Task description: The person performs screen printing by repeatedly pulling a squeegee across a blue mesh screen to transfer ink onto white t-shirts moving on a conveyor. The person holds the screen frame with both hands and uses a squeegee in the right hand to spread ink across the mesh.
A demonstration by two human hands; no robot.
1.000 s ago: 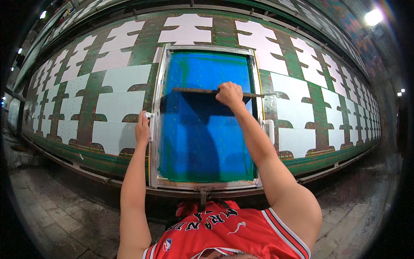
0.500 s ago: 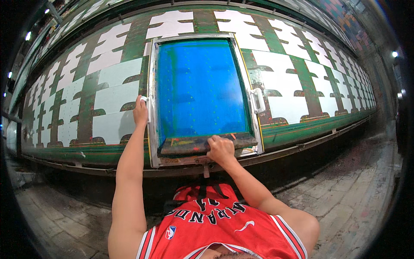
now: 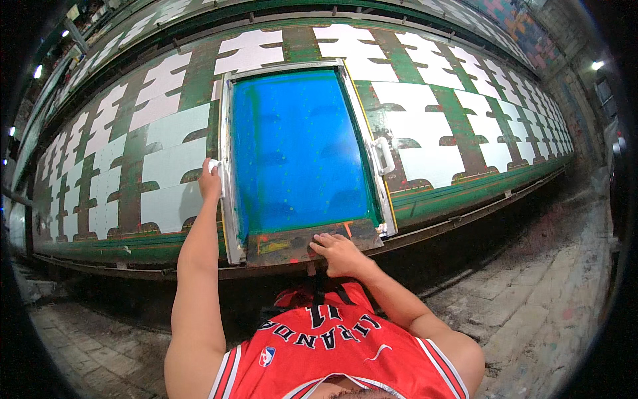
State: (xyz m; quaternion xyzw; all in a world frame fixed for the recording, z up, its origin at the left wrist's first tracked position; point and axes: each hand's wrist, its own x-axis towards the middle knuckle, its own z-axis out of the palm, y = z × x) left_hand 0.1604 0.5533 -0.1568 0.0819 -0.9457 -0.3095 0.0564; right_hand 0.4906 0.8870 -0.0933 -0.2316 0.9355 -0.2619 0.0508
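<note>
The left hand [image 3: 210,181] is closed around a white handle [image 3: 213,165] on the left side of a metal frame [image 3: 226,133], while the right hand [image 3: 340,254] is loosely open, its fingertips on a dark board [image 3: 279,247]; whether they press on it, I cannot tell. The board lies at the near end of the frame, its long axis running left to right, the right end slightly farther from the person. The frame, filled by a blue screen [image 3: 299,146], sits at the near edge of a long green desk [image 3: 425,193], its long axis pointing away from the person. Orange marks and a yellow smear colour the board. The red shirt [image 3: 325,356] bears dark lettering and a number, upside down in view, plus a small badge and a white curved mark.
</note>
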